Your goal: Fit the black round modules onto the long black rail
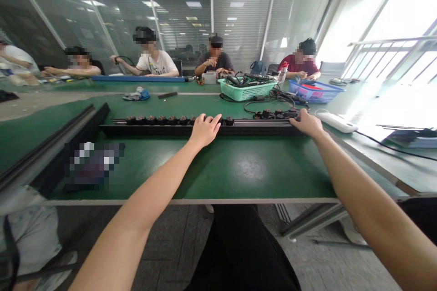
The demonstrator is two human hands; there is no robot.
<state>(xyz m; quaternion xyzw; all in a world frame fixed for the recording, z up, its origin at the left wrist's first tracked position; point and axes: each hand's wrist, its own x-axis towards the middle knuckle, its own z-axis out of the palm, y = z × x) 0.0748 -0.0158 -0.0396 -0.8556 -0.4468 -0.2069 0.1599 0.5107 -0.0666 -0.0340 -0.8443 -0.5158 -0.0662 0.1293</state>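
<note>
A long black rail [164, 130] lies crosswise on the green table, with a row of round black parts [161, 121] along its left half and thin metal rods [261, 122] along its right. My left hand [205, 129] is closed over the rail's middle, thumb at the front and fingers over the round parts; some fingertips are hidden. At the right end, my right hand [309, 124] is closed around the rail, its fingers bent over the back and partly hidden. Loose black parts [269, 113] are heaped behind the rail, beside my right hand.
A green basket [244, 92] of cables and a blue basket [316, 93] stand farther back. A white power strip [337, 121] lies at right. Black rails [73, 145] lie at left near a dark, blurred-out item [94, 168]. Several people sit across the table.
</note>
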